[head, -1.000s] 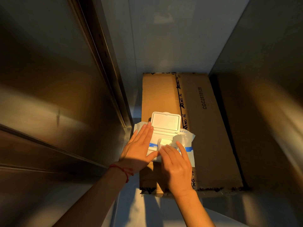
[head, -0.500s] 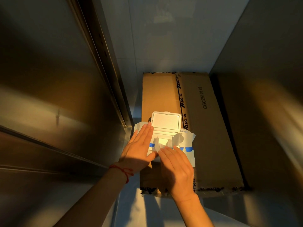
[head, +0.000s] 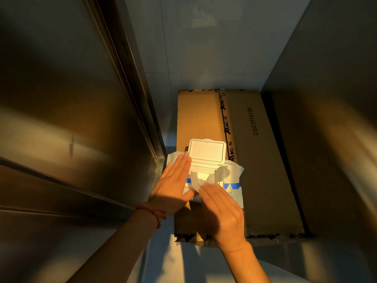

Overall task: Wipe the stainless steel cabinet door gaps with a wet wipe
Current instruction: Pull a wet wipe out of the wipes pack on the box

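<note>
A white wet wipe pack with a blue stripe lies on a cardboard box, its flip lid standing open. My left hand presses flat on the pack's left side, fingers straight. A wet wipe sticks partly out of the opening, and my right hand pinches its near end at the fingertips; the thumb is hidden. The stainless steel cabinet door fills the left side, with a dark vertical door gap along its right edge and a slanting gap lower down.
Another steel panel rises on the right, close beside the box. A pale tiled surface lies beyond the box and shows again below its near edge. Strong orange light falls across the hands and the box.
My right hand has drawn back slightly toward me, and more of the wipe has come out of the opening. My left hand stays flat on the pack.
</note>
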